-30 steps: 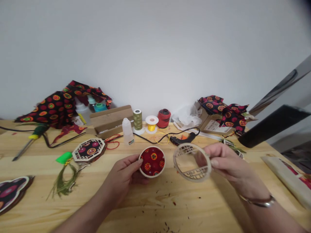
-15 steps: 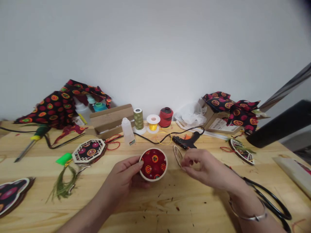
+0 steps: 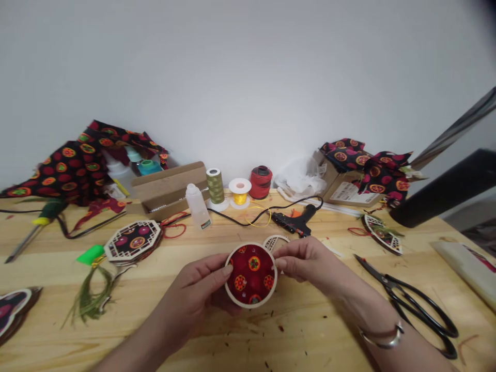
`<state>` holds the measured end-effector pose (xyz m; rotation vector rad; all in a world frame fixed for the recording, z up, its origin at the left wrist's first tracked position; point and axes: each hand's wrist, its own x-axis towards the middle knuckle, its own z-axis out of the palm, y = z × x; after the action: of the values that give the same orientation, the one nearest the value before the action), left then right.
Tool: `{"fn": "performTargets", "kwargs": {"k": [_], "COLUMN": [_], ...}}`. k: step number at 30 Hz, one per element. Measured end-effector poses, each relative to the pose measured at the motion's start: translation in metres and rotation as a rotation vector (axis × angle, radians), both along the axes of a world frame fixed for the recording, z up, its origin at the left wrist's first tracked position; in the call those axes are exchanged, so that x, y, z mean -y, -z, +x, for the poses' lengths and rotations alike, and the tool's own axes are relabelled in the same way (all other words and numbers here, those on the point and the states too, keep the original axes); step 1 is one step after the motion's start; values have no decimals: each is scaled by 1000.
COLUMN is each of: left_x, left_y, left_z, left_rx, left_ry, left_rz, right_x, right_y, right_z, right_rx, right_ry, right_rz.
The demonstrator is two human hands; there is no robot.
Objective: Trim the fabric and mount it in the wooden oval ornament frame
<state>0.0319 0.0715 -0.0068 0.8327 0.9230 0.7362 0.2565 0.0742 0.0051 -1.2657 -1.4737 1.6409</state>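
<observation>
A round wooden disc covered in red patterned fabric (image 3: 251, 275) is held above the wooden table (image 3: 116, 330) between both hands. My left hand (image 3: 197, 289) grips its left edge with fingers curled behind it. My right hand (image 3: 306, 261) pinches the disc's right edge. A round wooden lattice ring (image 3: 273, 241) lies just behind the disc, partly hidden by my right fingers. Whether my right hand still touches the ring I cannot tell.
Black scissors (image 3: 411, 305) lie at the right. A glue gun (image 3: 296, 222), thread spools (image 3: 215, 186), a small bottle (image 3: 197, 206) and a cardboard box (image 3: 344, 194) stand at the back. An octagonal fabric ornament (image 3: 134, 239), green tassel (image 3: 91, 297) and screwdriver (image 3: 31, 230) lie left.
My right hand lowered the lattice ring to the table behind the disc, then moved left to take the disc's right edge. The disc came a little nearer and lower.
</observation>
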Motion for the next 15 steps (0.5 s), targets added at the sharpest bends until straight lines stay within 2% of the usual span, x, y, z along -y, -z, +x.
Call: {"fn": "performTargets", "kwargs": {"k": [3,9,15], "left_x": [1,1,0], "left_y": [0,1,0], "left_z": [1,-2,-4], "left_rx": [2,20,31], "left_ry": [2,45,96], "left_rz": [-7,24,64], "right_x": [0,-2,-3], "right_y": [1,3,9], "right_z": [3,3,4], "right_rx": [9,-117,-160], "right_ry": [17,6,39], "right_rz": [-55,-134,-152]}}
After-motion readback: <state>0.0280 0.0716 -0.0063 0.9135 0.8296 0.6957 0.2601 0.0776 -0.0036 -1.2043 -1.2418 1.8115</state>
